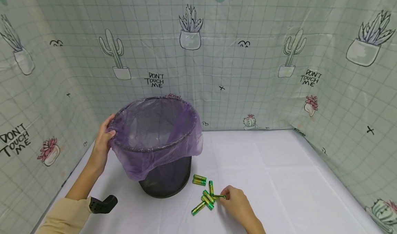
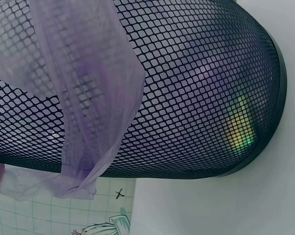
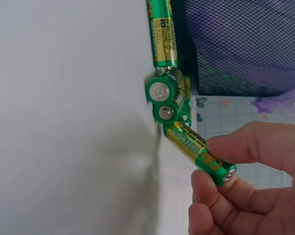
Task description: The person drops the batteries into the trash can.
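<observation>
A black mesh trash bin (image 1: 170,177) stands tilted on the white table, lined with a purple plastic bag (image 1: 136,165) folded over its rim. My left hand (image 1: 102,142) grips the rim at its left side, thumb over the bag. Through the mesh, blurred yellow-green shapes (image 2: 240,127) show near the bottom of the bin. My right hand (image 1: 237,204) pinches one end of a green and gold battery (image 3: 199,152) between thumb and fingers. Its other end lies against several loose batteries (image 1: 207,199) on the table, right of the bin.
The white tablecloth (image 1: 285,185) spreads to the right and in front. A curtain (image 1: 223,65) with grid lines and cactus drawings encloses the back and both sides. A black wrist device (image 1: 103,204) sits at the left sleeve.
</observation>
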The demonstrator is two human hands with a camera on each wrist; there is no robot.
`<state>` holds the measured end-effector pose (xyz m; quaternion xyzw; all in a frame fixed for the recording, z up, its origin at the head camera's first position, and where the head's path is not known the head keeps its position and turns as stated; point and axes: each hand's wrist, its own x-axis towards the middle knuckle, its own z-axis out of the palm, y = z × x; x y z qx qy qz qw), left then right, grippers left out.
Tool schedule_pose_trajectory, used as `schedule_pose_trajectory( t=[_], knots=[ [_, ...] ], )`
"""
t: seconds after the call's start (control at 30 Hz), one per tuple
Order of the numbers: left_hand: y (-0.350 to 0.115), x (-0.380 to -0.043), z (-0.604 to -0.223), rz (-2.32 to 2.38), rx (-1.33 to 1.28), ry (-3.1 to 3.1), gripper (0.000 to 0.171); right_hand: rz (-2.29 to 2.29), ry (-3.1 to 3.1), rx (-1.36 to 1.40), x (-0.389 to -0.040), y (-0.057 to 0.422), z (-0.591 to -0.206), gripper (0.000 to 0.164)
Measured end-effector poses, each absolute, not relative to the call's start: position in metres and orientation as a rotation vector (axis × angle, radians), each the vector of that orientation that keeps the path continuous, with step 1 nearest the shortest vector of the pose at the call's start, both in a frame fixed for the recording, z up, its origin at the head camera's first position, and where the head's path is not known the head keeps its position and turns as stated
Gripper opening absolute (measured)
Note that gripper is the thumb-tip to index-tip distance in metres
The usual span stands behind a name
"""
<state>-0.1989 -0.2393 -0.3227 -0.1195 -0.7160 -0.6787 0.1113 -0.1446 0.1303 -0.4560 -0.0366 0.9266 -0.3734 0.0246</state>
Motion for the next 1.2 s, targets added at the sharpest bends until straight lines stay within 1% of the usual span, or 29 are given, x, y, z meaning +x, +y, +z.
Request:
schedule_pose_trajectory(
  t=[0.4,0.8,0.97,1.2],
  knots=[
    [-0.240,-0.198,-0.324,-1.976,-0.354,-2.105,0.060,-1.269,2.985,-0.137,-0.150,0.131,-0.445,0.008],
    [-0.239,-0.196,-0.324,-1.988,-0.359,-2.093,0.060,-1.424,3.002,-0.181,-0.154,0.134,-0.405,0.012],
    [-0.239,-0.195,-0.325,-1.988,-0.364,-2.085,0.060,-1.470,3.075,-0.321,-0.158,0.133,-0.383,0.014],
    [-0.239,-0.194,-0.325,-1.980,-0.368,-2.095,0.060,-1.548,3.150,-0.635,-0.164,0.125,-0.346,0.017]
  ],
)
